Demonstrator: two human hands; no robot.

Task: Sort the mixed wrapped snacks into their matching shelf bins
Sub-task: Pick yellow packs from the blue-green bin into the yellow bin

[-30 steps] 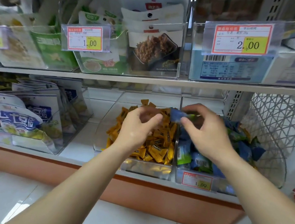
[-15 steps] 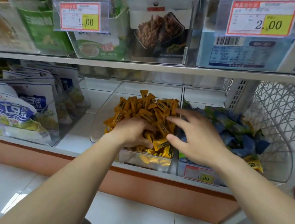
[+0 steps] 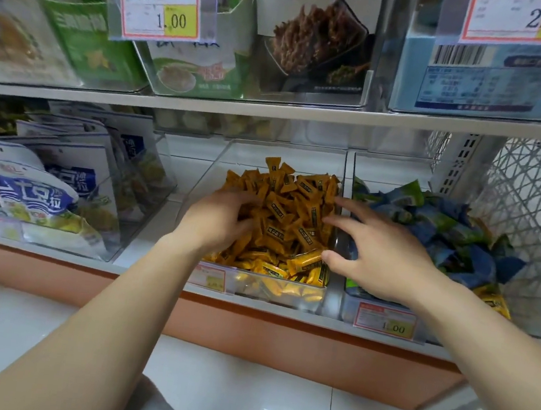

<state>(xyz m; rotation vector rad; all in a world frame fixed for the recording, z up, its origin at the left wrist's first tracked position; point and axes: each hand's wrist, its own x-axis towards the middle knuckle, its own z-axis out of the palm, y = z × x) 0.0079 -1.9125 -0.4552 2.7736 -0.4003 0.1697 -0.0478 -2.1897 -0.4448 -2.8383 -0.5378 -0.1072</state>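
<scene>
A clear bin (image 3: 220, 162) on the lower shelf holds a heap of orange wrapped snacks (image 3: 290, 207). To its right a second clear bin (image 3: 364, 168) holds blue and green wrapped snacks (image 3: 445, 224), with an orange snack (image 3: 491, 299) at its front right. My left hand (image 3: 220, 219) reaches into the orange heap, fingers curled down among the wrappers; what they hold is hidden. My right hand (image 3: 384, 255) hovers over the divide between the two bins with fingers spread, its fingertips touching the orange wrappers.
An upper shelf (image 3: 273, 110) with bins of bagged snacks and price tags hangs close above. Large blue and white bags (image 3: 38, 192) fill the bin at the left. A white lattice basket (image 3: 531, 214) stands at the right. Glossy white floor lies below.
A second ago my right hand held a blue snack over the right bin; that snack is gone from it and the hand is spread. Both hands have dropped onto the orange heap. The camera has moved closer.
</scene>
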